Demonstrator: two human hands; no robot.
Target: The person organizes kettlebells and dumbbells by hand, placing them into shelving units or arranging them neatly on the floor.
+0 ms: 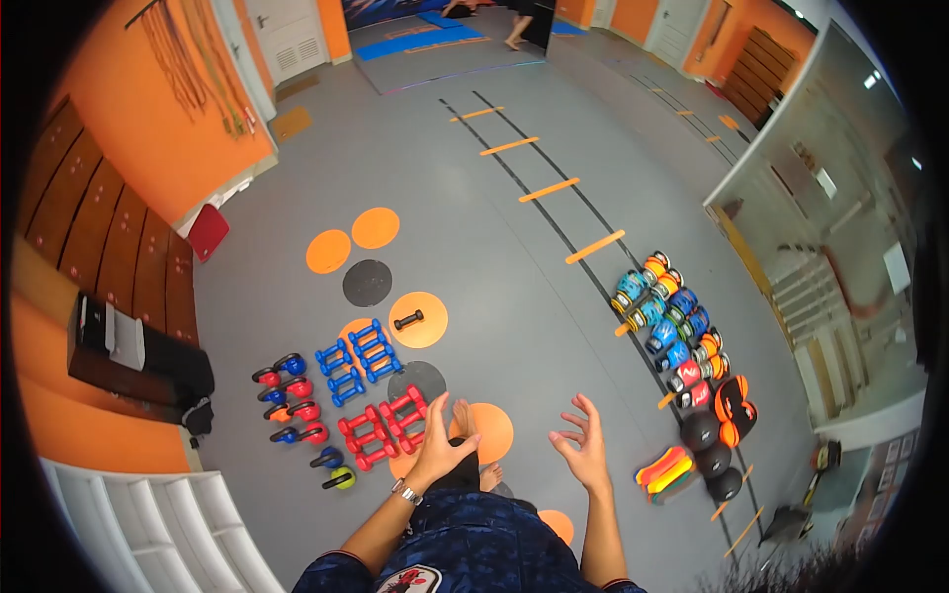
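While both my hands hang empty, fingers spread, no grip on anything.
Left hand [438,442] hovers nearest the red dumbbells [386,427], rowed by colour on the floor [514,296]; right hand [585,447] is apart.

Both hands empty, nearest things only. Red dumbbells [384,427]: approx. 4, hex-ended, lying flat on the grey floor in 2 rough rows, just left of the left hand [442,447], not touching it. Handles run diagonally, roughly parallel w/ each other. Orange floor disc [497,431]: flat round marker, partly hidden behind the left hand and a bare foot, lying between the two hands. Right hand [585,445] is well apart from the dumbbells, over bare floor. Left hand's fingers spread, palm down, watch at the wrist. Right hand's fingers curled loosely, palm turned inward. Whether the dumbbells' ends touch each other: can't tell.
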